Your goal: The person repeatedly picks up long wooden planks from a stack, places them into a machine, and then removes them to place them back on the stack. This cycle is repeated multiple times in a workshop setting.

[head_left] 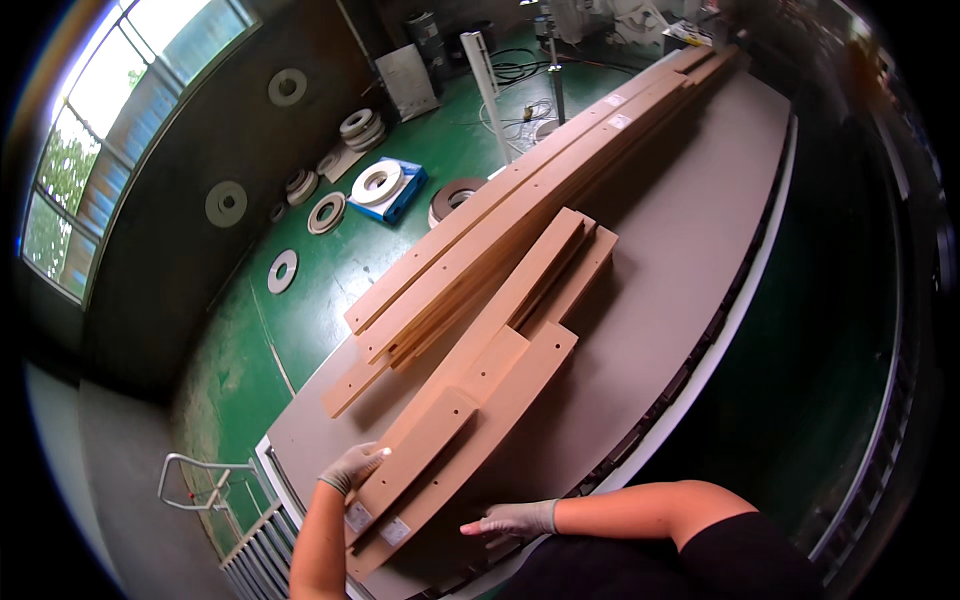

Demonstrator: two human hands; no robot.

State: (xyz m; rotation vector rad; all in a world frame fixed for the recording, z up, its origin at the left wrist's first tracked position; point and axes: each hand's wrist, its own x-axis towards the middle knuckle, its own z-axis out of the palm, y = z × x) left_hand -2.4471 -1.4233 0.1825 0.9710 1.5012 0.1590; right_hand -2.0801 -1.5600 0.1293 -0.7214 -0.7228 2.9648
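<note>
While the left hand (352, 466) pinches the top board's (430, 440) near end at seven o'clock on the bench (690, 230), the right hand (512, 518) rests flat, grip empty. Lifting would go best level, with fingers clear of the boards underneath.

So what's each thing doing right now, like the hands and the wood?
left hand: gloved, gripping the near end of the top short board
right hand: gloved, flat on the table by the boards
short boards: stacked flat
long boards: lying piled along the table
table: holding the wood
tape rolls: lying on the floor
</note>
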